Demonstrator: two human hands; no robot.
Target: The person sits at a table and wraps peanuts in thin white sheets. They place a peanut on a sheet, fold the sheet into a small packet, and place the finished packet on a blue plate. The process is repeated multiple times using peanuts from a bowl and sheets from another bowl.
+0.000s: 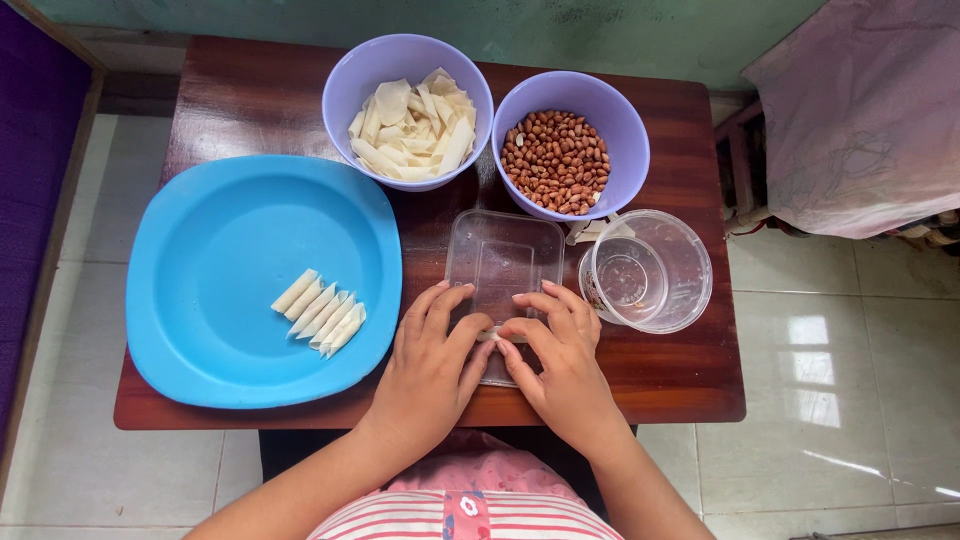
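Dark wood counter (240,110) on pale tiled floor (840,400); near edge, left hand (432,365) and right hand (562,362) pinch something small over a clear tray (503,255).

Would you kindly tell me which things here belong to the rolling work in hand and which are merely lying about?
In use:
- left hand and right hand, pinching a small wrapper on the clear lid
- bowl of wrappers
- bowl of peanuts
- finished rolls on the blue plate
- clear round tub

Lying about:
- pink cloth beside the table
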